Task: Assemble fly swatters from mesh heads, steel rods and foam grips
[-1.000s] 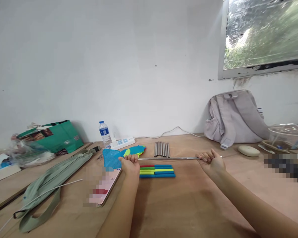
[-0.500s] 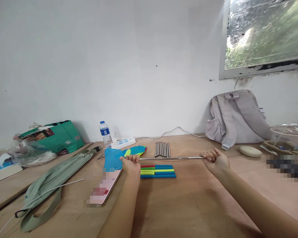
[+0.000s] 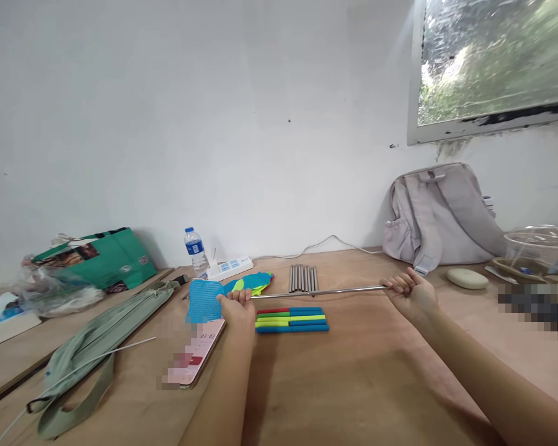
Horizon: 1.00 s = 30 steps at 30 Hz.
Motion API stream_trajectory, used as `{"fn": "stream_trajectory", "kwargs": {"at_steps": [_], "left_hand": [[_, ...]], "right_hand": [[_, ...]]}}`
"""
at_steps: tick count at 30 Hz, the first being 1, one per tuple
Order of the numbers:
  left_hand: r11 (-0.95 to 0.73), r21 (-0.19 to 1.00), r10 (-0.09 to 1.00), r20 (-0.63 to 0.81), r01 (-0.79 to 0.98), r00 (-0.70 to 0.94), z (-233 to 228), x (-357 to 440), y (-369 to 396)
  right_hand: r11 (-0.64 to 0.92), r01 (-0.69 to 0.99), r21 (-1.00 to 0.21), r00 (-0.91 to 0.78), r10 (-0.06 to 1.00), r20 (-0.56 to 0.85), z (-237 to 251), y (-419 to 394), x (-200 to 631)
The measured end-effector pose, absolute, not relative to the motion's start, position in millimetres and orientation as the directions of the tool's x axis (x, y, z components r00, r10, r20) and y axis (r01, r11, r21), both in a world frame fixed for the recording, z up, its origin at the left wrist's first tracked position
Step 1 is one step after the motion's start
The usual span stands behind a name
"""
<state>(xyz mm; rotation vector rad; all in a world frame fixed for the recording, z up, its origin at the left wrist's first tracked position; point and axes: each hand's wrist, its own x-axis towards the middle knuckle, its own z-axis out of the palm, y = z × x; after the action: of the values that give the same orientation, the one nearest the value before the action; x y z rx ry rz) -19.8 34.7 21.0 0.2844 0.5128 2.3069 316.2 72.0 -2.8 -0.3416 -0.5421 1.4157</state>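
Gripping a telescopic metal rod above the worktop: left hand fisted at the blue swatter head, right hand fisted on the far end, now pulled further right vs a sec ago, so the rod's extending.

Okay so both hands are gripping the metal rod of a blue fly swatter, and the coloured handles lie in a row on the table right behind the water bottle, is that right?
Not quite. The coloured handles lie on the table just below the metal rod, between the hands, not behind the water bottle, which stands farther back near the wall. The left hand and right hand do grip the blue fly swatter. The head view shows this.
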Motion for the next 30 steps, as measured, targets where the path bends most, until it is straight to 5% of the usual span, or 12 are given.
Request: {"fn": "stream_trajectory", "kwargs": {"at_steps": [30], "left_hand": [[-0.628,0.306,0.775,0.156,-0.716,-0.613,33,-18,26]], "right_hand": [[0.01,-0.959,-0.285,0.021,0.999,-0.034,-3,74,327]]}}
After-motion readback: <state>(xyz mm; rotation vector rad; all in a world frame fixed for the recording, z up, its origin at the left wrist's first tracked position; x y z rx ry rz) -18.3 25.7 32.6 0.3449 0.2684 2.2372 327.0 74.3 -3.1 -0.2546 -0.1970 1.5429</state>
